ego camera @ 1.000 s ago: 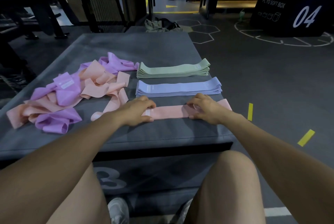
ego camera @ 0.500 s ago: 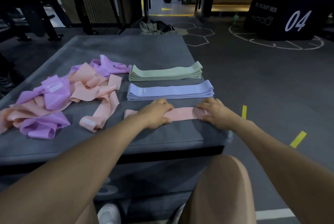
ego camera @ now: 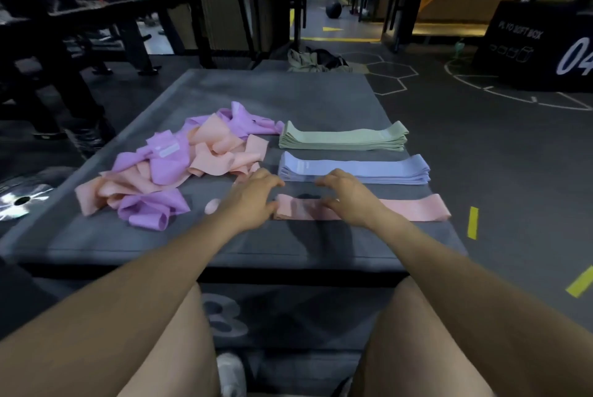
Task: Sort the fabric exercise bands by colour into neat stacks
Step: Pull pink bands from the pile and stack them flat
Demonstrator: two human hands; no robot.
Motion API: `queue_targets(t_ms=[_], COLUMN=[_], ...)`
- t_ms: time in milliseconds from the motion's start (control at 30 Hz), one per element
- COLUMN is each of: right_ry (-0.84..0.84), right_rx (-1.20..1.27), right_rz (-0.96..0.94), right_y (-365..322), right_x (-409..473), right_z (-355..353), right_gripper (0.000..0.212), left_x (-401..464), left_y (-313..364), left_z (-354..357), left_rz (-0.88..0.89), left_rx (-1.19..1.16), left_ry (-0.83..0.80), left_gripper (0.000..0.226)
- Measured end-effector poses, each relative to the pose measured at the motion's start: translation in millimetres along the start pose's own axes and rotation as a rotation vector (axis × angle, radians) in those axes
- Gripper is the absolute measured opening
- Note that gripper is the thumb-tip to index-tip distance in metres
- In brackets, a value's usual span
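fabric exercise bands, grey bench [ego camera: 321,101]. green stack [ego camera: 343,141] farthest, blue stack [ego camera: 356,169] just nearer, both flat and squared. single pink band [ego camera: 407,212] laid flat at the near edge, in front of the blue stack. unsorted heap of purple and peach bands [ego camera: 179,165] to the left. left hand [ego camera: 253,201] rests at the pink band's left end, fingers spread, loosely bent. right hand [ego camera: 349,197] lies on the band, fingers extended leftward; neither grip clasps anything.
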State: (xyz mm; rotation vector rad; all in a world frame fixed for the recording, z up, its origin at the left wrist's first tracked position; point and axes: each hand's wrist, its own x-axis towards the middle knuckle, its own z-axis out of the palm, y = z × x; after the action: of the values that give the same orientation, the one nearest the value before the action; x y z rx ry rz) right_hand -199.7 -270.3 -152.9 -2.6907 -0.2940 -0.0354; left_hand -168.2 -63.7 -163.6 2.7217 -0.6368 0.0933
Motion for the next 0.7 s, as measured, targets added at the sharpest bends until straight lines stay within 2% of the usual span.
queue_targets(t_ms=[100,200,400,467,567,633,700], right_ry=[-0.025,-0.046,-0.132,-0.127,-0.14,-0.131,-0.101], right_rx=[0.026,0.027,0.009,0.02,-0.018,-0.018,-0.002], right_rz=[-0.042,-0.093,-0.141,-0.169,-0.238,-0.26,-0.25], right_y=[-33,-65,-101,-109,-122,-128,-133], right_x=[18,33,44,45,45,45,44], right_z=[17,34,60,62,62,63,61], right_gripper=[0.043,0.044,0.056,0.058,0.045,0.027,0.02], left_x=[-19,-38,-57,-60,-67,-73,-79], left_y=[-31,-57,-78,-78,-76,-77,-82], left_z=[-9,-9,-13,-21,-37,-44,-48], left_rz=[-0.111,-0.242,-0.25,-0.269,-0.264,-0.262,-0.264], left_rx=[-0.007,-0.042,-0.231,-0.379,-0.624,-0.676,-0.682], left_ry=[0.029,-0.023,0.063,0.09,0.107,0.096,0.063], left_gripper=[0.049,0.061,0.033,0.029,0.025,0.027,0.027])
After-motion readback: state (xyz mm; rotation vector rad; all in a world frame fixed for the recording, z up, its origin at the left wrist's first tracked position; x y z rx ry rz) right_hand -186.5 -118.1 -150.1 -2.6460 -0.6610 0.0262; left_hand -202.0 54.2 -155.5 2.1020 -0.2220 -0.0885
